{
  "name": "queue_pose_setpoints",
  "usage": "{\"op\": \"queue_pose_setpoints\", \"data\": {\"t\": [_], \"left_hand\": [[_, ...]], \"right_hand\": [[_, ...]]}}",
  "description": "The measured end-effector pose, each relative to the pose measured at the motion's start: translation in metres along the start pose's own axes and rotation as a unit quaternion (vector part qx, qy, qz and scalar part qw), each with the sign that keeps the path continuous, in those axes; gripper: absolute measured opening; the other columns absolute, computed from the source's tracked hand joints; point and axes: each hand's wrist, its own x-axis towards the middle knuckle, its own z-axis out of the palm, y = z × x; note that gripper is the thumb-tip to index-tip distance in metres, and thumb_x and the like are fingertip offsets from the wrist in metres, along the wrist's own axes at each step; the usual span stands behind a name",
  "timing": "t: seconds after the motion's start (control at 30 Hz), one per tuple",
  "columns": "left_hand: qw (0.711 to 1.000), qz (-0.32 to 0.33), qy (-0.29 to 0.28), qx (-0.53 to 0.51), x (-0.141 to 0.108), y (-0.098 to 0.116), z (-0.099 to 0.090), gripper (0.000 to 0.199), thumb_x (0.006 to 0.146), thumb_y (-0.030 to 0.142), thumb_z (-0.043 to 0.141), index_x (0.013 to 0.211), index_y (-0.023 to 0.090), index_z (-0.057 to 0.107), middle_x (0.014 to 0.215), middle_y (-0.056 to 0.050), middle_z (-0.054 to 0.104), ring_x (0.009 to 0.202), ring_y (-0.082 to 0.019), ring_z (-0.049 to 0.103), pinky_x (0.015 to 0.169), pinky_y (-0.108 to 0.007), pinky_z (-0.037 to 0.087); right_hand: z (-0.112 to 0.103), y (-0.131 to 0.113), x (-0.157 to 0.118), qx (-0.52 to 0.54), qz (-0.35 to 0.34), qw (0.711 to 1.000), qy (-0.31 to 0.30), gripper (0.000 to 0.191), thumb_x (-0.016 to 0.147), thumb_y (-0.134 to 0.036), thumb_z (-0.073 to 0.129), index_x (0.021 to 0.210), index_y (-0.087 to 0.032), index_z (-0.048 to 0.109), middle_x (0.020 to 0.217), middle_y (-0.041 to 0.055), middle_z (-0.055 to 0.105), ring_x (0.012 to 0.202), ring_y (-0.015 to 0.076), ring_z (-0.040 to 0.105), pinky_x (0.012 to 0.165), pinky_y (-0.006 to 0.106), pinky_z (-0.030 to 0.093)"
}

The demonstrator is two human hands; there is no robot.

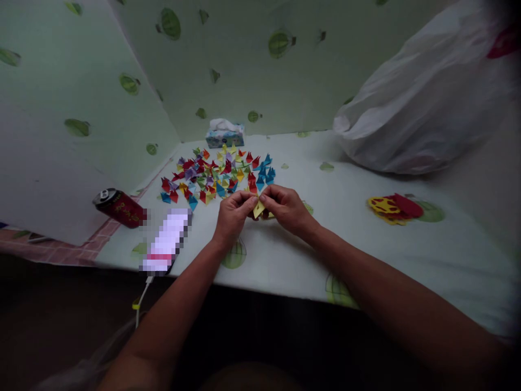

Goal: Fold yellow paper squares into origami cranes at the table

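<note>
Between both hands is a small piece of folded yellow paper (pixel 258 209), pinched near its upper end. My left hand (pixel 234 213) grips it from the left with thumb and fingers closed. From the right, my right hand (pixel 285 206) pinches the same paper, its thumb almost meeting the left one. My fingers hide part of the fold. Just beyond the hands lies a wide pile of small folded paper cranes (pixel 211 176) in red, blue, yellow, green and purple.
A tissue box (pixel 225 136) stands behind the cranes. At the left are a dark red drink can (pixel 122 208) and a phone (pixel 169 241) with a cable. To the right lie red and yellow cutout pieces (pixel 394 208), below a large white plastic bag (pixel 419 103).
</note>
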Motion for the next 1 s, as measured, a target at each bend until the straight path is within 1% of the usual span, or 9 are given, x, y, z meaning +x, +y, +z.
{"op": "queue_pose_setpoints", "data": {"t": [0.13, 0.23, 0.33, 0.47, 0.73, 0.87, 1.0], "left_hand": [[1.000, 0.000, -0.002, -0.011, 0.0007, -0.0013, -0.0002, 0.025, 0.081, 0.037, 0.076, 0.080, 0.015, 0.065, 0.065, 0.001, 0.066, 0.054, -0.010, 0.061, 0.053, -0.023, 0.052], [1.000, 0.004, -0.001, -0.027, 0.0009, -0.0016, 0.0003, 0.024, 0.080, 0.036, 0.077, 0.085, 0.016, 0.065, 0.068, 0.001, 0.066, 0.055, -0.010, 0.062, 0.054, -0.023, 0.053], [0.999, 0.014, 0.005, -0.039, 0.0007, -0.0005, 0.0016, 0.027, 0.076, 0.034, 0.080, 0.089, 0.017, 0.064, 0.072, 0.002, 0.067, 0.057, -0.010, 0.063, 0.054, -0.022, 0.053], [0.999, 0.022, 0.010, -0.025, 0.0001, 0.0022, 0.0029, 0.027, 0.075, 0.034, 0.082, 0.083, 0.016, 0.064, 0.070, 0.002, 0.066, 0.057, -0.009, 0.062, 0.054, -0.021, 0.053], [0.999, 0.025, 0.000, -0.029, 0.0001, 0.0006, 0.0016, 0.025, 0.079, 0.036, 0.079, 0.085, 0.016, 0.064, 0.070, 0.002, 0.065, 0.059, -0.009, 0.062, 0.056, -0.022, 0.052], [0.999, 0.031, 0.000, -0.031, 0.0005, 0.0003, 0.0015, 0.024, 0.079, 0.035, 0.078, 0.085, 0.017, 0.063, 0.069, 0.002, 0.064, 0.058, -0.009, 0.061, 0.056, -0.022, 0.050], [0.999, 0.034, 0.001, -0.023, -0.0001, 0.0020, 0.0021, 0.023, 0.079, 0.033, 0.079, 0.084, 0.017, 0.063, 0.069, 0.002, 0.065, 0.058, -0.009, 0.061, 0.055, -0.022, 0.050]], "right_hand": [[0.0012, 0.0010, 0.0001, 0.007, -0.010, 1.000, -0.004, 0.033, 0.091, -0.048, 0.062, 0.076, -0.019, 0.053, 0.066, 0.0014, 0.066, 0.057, 0.0132, 0.064, 0.056, 0.028, 0.051], [0.0008, 0.0010, 0.0002, 0.002, -0.017, 1.000, -0.008, 0.033, 0.093, -0.049, 0.060, 0.078, -0.020, 0.054, 0.068, 0.0014, 0.067, 0.059, 0.0133, 0.064, 0.058, 0.028, 0.052], [0.0006, 0.0000, -0.0005, -0.030, -0.030, 0.999, 0.006, 0.032, 0.094, -0.048, 0.059, 0.079, -0.020, 0.055, 0.068, 0.0015, 0.067, 0.059, 0.0137, 0.064, 0.059, 0.028, 0.051], [0.0013, -0.0010, -0.0014, -0.073, -0.053, 0.995, 0.030, 0.028, 0.094, -0.044, 0.057, 0.079, -0.021, 0.053, 0.068, 0.0011, 0.066, 0.058, 0.0136, 0.062, 0.058, 0.028, 0.049], [0.0026, 0.0011, -0.0005, -0.025, -0.036, 0.999, 0.030, 0.030, 0.094, -0.046, 0.058, 0.079, -0.021, 0.054, 0.065, 0.0007, 0.066, 0.057, 0.0143, 0.062, 0.058, 0.029, 0.048], [0.0028, -0.0008, -0.0015, -0.021, -0.028, 0.999, 0.025, 0.032, 0.093, -0.049, 0.060, 0.079, -0.021, 0.055, 0.066, 0.0018, 0.067, 0.057, 0.0151, 0.062, 0.057, 0.030, 0.049], [0.0017, -0.0033, -0.0021, -0.012, -0.031, 0.999, 0.018, 0.028, 0.091, -0.046, 0.062, 0.082, -0.020, 0.057, 0.069, 0.0019, 0.067, 0.060, 0.0151, 0.064, 0.059, 0.030, 0.051]]}}
